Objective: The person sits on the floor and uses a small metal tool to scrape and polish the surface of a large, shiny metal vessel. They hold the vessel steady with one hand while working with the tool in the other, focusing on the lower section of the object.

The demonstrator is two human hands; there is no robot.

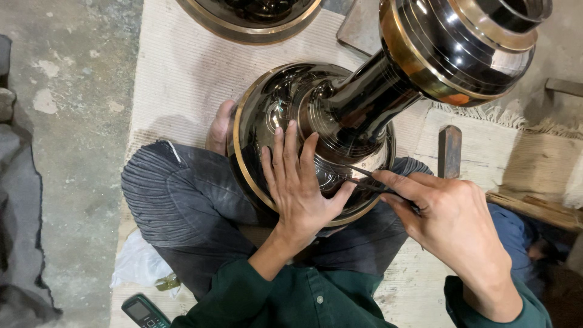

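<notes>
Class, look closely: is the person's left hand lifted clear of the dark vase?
No. The left hand lies flat on the round body of the dark vase, fingers spread against it.

Vase [340, 115]: glossy black, brass-gold bands at rims, fine engraved concentric lines and curls on belly. Engraving tool [370, 182]: thin, dark. Sleeves [303, 300]: dark green. Trousers [182, 200]: dark grey, finely ribbed. Mat [182, 73]: off-white, woven ribs. Phone [144, 311]: dark green. Floor [67, 121]: mottled grey concrete.
</notes>
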